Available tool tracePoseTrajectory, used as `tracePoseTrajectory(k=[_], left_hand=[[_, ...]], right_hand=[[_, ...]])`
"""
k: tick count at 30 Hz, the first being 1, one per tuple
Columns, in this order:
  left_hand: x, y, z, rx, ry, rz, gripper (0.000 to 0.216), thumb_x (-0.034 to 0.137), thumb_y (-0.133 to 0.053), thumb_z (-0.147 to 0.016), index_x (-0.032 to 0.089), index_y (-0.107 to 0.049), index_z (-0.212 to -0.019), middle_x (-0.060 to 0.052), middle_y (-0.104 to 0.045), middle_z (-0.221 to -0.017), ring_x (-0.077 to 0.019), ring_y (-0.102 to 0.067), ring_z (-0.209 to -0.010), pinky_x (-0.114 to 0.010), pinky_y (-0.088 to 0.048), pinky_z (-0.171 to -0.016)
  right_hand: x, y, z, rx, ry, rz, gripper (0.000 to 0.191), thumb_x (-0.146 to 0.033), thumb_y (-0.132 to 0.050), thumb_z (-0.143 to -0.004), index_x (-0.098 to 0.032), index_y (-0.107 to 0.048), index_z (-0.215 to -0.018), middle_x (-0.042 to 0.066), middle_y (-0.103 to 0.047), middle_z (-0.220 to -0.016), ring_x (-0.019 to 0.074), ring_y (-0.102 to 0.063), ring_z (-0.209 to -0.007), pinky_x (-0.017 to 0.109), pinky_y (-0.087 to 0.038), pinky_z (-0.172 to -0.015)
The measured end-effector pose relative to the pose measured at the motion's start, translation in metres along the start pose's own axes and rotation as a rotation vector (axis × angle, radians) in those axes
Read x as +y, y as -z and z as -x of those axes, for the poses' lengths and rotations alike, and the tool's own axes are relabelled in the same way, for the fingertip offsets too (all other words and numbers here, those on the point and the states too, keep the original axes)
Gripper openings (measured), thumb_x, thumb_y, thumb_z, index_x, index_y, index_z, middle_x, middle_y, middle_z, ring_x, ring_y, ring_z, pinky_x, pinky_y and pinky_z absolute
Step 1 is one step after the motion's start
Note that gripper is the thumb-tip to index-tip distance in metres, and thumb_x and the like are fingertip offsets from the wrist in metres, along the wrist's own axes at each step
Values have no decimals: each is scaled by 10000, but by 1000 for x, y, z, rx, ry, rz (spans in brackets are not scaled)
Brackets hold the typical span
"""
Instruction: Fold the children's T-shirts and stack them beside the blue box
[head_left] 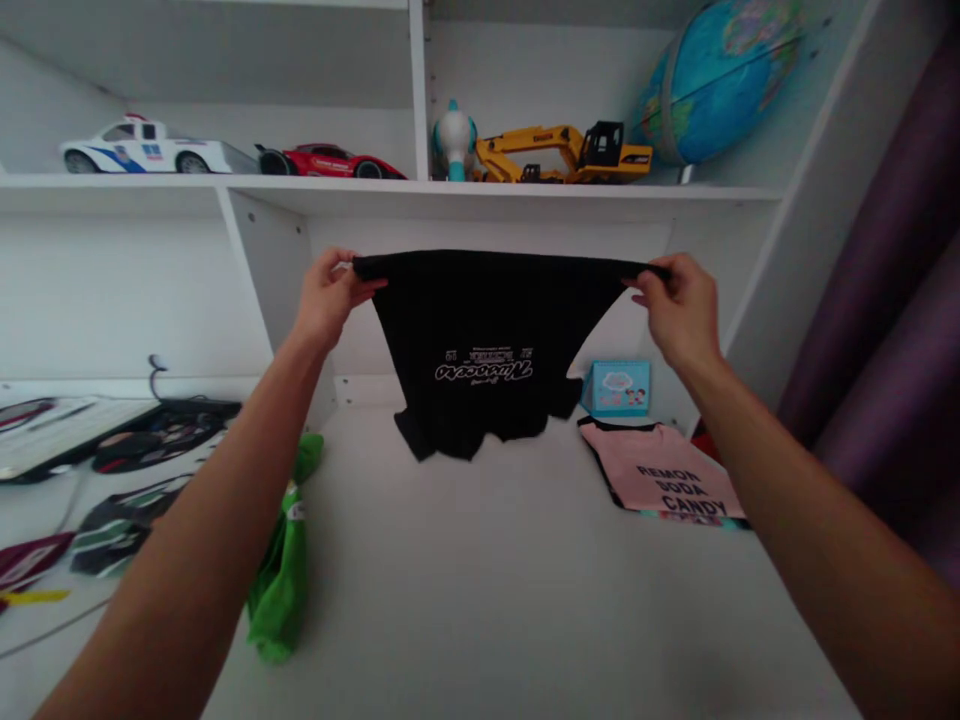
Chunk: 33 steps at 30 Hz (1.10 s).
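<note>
A black T-shirt [480,340] with white upside-down lettering hangs stretched in the air in front of the shelving. My left hand [328,297] pinches its top edge at the left end. My right hand [679,305] pinches the same edge at the right end. The shirt's lower part dangles just above the white desk top [487,580]. Both arms reach forward from the bottom corners.
A folded pink shirt [664,480] printed with "SODA CANDY" lies at the right, behind it a small blue box [619,387]. A crumpled green garment [289,560] lies at the left. Toy cars [150,147], a yellow excavator [570,152] and a globe [720,75] stand on the shelf above.
</note>
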<state>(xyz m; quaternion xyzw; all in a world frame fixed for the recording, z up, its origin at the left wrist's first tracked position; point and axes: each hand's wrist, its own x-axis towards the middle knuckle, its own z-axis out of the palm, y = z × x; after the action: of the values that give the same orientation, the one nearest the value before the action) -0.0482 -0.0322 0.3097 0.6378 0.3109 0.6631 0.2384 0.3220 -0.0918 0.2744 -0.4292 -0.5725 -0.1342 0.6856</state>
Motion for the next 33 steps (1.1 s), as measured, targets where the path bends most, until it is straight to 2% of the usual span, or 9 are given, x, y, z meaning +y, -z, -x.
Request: tracePoseTrajectory(k=[4,12,17,19,21,26,28,30,33], left_hand=[[0,17,46,-224,-99,-102,136,247,-578,-716,213,-567,-848,8,-608,-824,-145,-587,-808,-293,-449,-788],[-52,55,195,-1019,210,-527,224,294,-434,-797,212,-629,-869,-25,-617,-916,-154,-553,-856,-258,-417,-797],[-49,69,230,-1333,435,-590,329,353,-516,-765,283,-568,-1083,-10,-615,-983,-148,-579,-791,-239,-443,-710],[-53,59,221,-1314,412,-581,350,395,-471,-797,276,-547,-1117,-13,-620,-991,-153,-579,-829,-246,-438,-738],[-68,38,206,-1194,328,-606,374,419,-382,-840,257,-526,-1145,-25,-608,-1051,-161,-561,-913,-263,-420,-797],[-145,-17,192,-893,208,-1001,543,454,-313,-851,235,-265,-1345,-99,-289,-1391,-274,-286,-1246,-436,-285,-950],[-172,-21,194,-883,263,-1199,609,526,-308,-830,247,-217,-1363,-131,-222,-1411,-344,-194,-1272,-545,-238,-931],[-191,-13,190,-936,314,-1298,653,614,-304,-789,272,-271,-1344,-151,-282,-1383,-384,-241,-1244,-601,-203,-908],[-211,9,166,-964,389,-1240,586,644,-352,-750,306,-479,-1211,-105,-500,-1238,-334,-448,-1119,-512,-265,-926]], right_hand=[[-9,35,57,-107,-113,-123,175,-231,-468,-802,-166,-534,-951,62,-600,-974,152,-598,-869,283,-498,-699],[26,115,233,-764,-401,167,223,-381,-474,-791,-268,-590,-944,48,-579,-1129,219,-531,-1042,357,-454,-855],[22,140,249,-993,-413,272,258,-465,-539,-730,-319,-645,-915,36,-541,-1192,248,-491,-1096,395,-374,-956],[11,122,239,-992,-422,301,324,-496,-479,-767,-313,-623,-992,38,-503,-1237,244,-451,-1140,415,-312,-999],[-3,88,235,-1022,-403,283,407,-506,-385,-818,-286,-566,-1109,42,-447,-1293,220,-404,-1183,409,-263,-1025],[-30,-2,263,-1315,-256,285,560,-532,-327,-840,-299,-260,-1345,24,-139,-1440,250,-64,-1312,517,-123,-1026],[-31,-13,276,-1389,-234,327,576,-538,-320,-841,-309,-204,-1357,35,-89,-1444,274,-8,-1308,552,-93,-1010],[-30,-7,281,-1432,-225,327,568,-538,-310,-846,-329,-179,-1357,29,-67,-1446,271,2,-1307,543,-82,-1014],[-36,12,278,-1465,-255,321,558,-514,-330,-852,-342,-167,-1357,22,-68,-1447,265,-2,-1307,522,-95,-1024]])
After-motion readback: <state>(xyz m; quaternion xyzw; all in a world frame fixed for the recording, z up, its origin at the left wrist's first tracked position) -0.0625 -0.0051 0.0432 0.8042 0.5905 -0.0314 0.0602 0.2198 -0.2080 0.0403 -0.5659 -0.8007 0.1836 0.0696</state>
